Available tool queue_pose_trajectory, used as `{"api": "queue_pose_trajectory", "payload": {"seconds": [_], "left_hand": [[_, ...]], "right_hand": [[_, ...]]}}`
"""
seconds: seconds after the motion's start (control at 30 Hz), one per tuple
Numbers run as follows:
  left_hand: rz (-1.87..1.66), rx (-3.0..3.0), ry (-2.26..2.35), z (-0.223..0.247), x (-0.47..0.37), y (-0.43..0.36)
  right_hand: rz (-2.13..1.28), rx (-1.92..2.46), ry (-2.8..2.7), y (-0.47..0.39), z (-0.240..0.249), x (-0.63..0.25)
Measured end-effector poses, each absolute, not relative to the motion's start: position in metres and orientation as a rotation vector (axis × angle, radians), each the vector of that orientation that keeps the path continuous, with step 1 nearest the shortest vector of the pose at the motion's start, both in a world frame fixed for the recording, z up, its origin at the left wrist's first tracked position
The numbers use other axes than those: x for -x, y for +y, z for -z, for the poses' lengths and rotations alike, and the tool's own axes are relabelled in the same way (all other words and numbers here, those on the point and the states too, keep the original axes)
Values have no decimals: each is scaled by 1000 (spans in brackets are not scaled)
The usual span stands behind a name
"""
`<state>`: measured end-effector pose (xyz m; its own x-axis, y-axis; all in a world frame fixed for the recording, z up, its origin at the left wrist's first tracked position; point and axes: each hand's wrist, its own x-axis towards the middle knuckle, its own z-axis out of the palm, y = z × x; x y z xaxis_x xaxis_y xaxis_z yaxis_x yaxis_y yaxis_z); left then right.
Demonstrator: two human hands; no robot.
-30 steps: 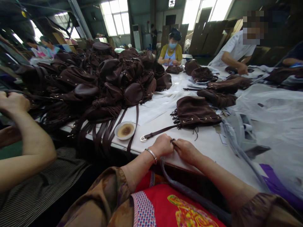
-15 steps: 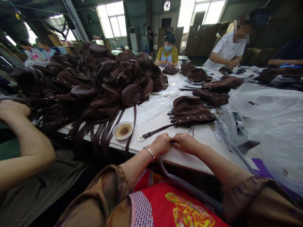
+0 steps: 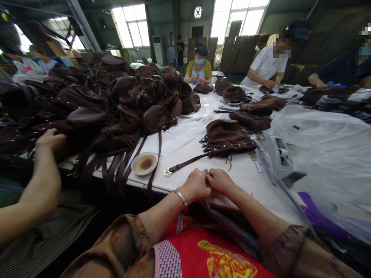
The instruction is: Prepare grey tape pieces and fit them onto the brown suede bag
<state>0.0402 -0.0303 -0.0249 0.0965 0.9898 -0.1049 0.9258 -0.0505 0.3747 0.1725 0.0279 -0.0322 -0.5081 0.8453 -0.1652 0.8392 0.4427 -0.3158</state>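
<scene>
My left hand [image 3: 197,185] and my right hand [image 3: 222,180] are held close together at the table's front edge, both with fingers closed. Between the fingertips shows a small greyish-blue bit of clear plastic film [image 3: 206,172]; more of this film hangs below the hands toward my lap. Most of what the fingers pinch is hidden. Just beyond them lies a dark brown drawstring bag [image 3: 230,137] with fringe and metal eyelets. Its strap [image 3: 188,163] stretches left across the white table, ending in a metal buckle. A white dish [image 3: 144,163] with brownish paste sits left of the buckle.
A big heap of brown bags [image 3: 116,96] covers the table's left side, straps hanging over the edge. A co-worker's arm [image 3: 43,173] reaches into it. Clear plastic sheeting [image 3: 324,143] lies at right, beside a grey tape dispenser [image 3: 279,154]. Other people work across the table.
The dark bit between my fingertips is no longer visible; greyish-blue plastic shows there instead. My hands have turned, knuckles more upward. The co-worker's hand at left has moved into the heap of bags.
</scene>
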Motion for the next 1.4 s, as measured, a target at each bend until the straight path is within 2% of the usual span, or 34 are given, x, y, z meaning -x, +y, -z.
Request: {"api": "queue_pose_trajectory", "payload": {"seconds": [0.13,0.3,0.4,0.57,0.73,0.9,1.13,1.3,1.4], "left_hand": [[-252,-2091,1897,31,-35,-16],[-232,-2195,1708,34,-23,1],[-217,-2222,1640,31,-18,3],[-192,-2050,2037,27,-24,-12],[-196,-1987,1985,26,-43,-29],[-206,-2078,1964,28,-39,-19],[-245,-2203,1713,29,-22,-5],[-200,-2021,2059,24,-27,-17],[-176,-1974,2036,22,-33,-25]], "right_hand": [[-741,1172,-2785,37,24,-186],[-435,1187,-2812,46,14,-198],[-362,1158,-2932,47,14,-196],[-193,1480,-2823,34,22,-183],[-333,1733,-2663,25,26,-169],[-547,1303,-2817,27,21,-181],[-349,1182,-2883,40,9,-197],[-149,1427,-2814,28,16,-180],[-176,1638,-2679,22,17,-172]]}}
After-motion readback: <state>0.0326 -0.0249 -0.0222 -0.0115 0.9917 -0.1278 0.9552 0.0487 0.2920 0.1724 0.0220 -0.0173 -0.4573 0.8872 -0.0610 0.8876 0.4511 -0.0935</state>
